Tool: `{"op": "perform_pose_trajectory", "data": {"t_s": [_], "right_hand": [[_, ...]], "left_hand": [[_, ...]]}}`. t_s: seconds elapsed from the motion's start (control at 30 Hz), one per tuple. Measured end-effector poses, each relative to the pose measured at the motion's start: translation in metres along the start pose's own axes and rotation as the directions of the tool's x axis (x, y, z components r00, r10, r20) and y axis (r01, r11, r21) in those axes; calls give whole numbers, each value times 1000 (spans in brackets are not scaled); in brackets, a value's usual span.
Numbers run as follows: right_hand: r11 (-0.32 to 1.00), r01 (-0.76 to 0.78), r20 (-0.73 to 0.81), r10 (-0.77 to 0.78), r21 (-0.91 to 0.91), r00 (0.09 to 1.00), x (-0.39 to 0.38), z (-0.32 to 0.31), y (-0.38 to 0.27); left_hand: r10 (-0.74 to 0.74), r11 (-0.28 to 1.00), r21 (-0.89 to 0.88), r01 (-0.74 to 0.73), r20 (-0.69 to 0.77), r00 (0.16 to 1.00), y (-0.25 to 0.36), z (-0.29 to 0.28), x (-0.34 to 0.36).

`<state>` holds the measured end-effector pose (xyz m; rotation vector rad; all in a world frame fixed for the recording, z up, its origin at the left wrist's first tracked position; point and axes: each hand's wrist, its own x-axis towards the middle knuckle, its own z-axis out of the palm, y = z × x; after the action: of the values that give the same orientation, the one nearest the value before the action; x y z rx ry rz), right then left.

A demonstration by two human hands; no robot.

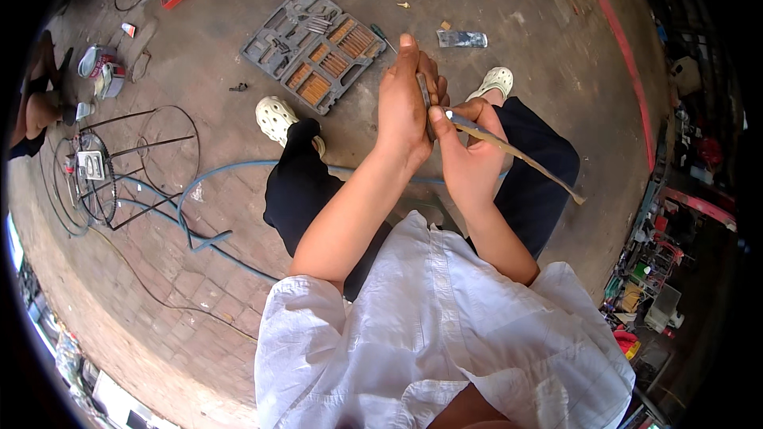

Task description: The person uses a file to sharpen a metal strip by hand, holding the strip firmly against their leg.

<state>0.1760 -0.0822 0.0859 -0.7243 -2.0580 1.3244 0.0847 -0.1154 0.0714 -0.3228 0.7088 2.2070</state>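
Observation:
Both my hands are raised in front of my knees, close together. My left hand (404, 103) is closed around a narrow, dark, flat piece (424, 91), its thumb pointing away from me. My right hand (475, 151) is closed on a long, thin, curved strip (524, 155), brownish with a pale edge. One end of the strip lies by my right thumb, near a small white spot, and the other hangs out to the right above my knee. The material of both pieces is unclear, and my fingers hide where they meet.
Beyond my left foot lies an open grey tool case (336, 95) with rows of orange bits. A screwdriver (382, 37) rests beside it. A blue hose (187, 210) and a black wire frame (111, 163) lie at left. Another person's legs (38, 107) show at far left.

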Motion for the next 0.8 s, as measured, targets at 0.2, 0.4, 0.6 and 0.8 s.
{"op": "perform_pose_trajectory", "data": {"t_s": [0.2, 0.4, 0.6, 0.8], "right_hand": [[999, -28, -17, 28, 37, 999, 4, 2, 1], [999, -37, 8, 37, 1, 999, 1, 2, 0], [996, -78, 24, 77, 42, 997, -8, -4, 5], [1000, 14, 16, -14, -9, 1000, -4, 1, -1]], "left_hand": [[-8, 1000, -28, 9, 22, 1000, -4, 0, 1], [-10, 999, -33, 11, 37, 999, 3, 1, 0], [-50, 999, -13, 51, 66, 997, 8, 3, 0], [-42, 997, -64, 48, 88, 995, 6, 0, 2]]}}
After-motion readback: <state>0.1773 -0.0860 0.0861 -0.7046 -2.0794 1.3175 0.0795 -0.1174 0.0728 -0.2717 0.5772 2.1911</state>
